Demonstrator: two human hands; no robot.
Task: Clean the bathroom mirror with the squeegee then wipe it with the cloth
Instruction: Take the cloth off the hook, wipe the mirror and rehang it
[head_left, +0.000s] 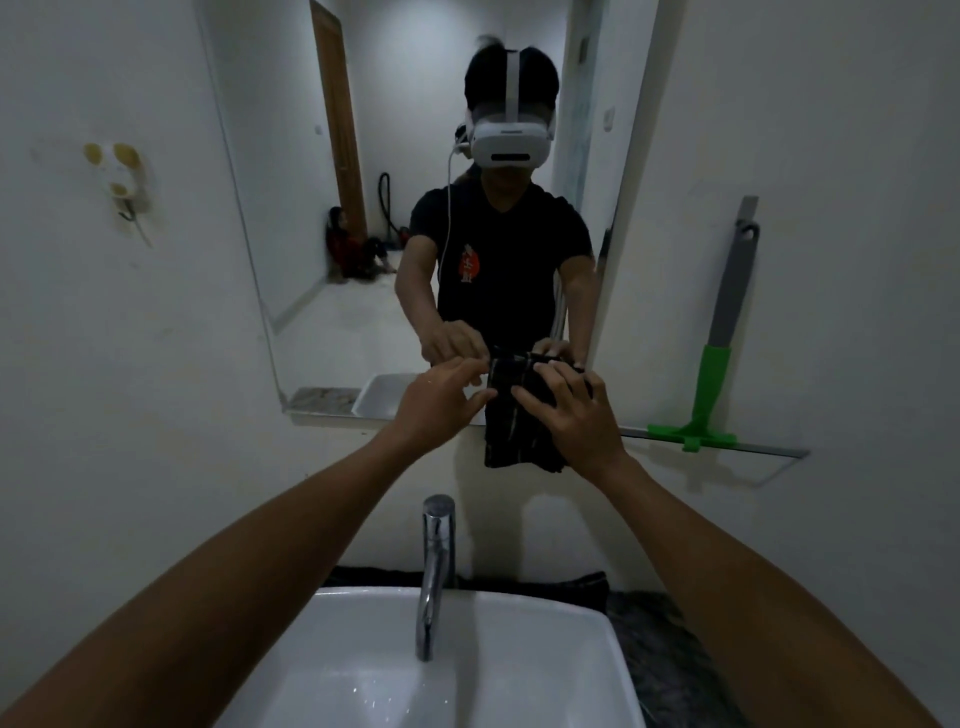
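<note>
A dark cloth (511, 436) hangs in front of the lower edge of the wall mirror (363, 260). My right hand (574, 410) presses over its upper right part. My left hand (441, 397) pinches its upper left edge between thumb and fingers. The cloth's lower half droops below the mirror's bottom edge. The squeegee (719, 358), with a grey handle and a green head, stands upright on a glass shelf (769, 449) to the right of the mirror, leaning on the wall, apart from both hands.
A white sink (545, 639) with a chrome tap (434, 571) is directly below my arms. A dark countertop (660, 660) runs to the right of the sink. A wall holder (122, 182) hangs on the left wall. The mirror reflects a person with a headset.
</note>
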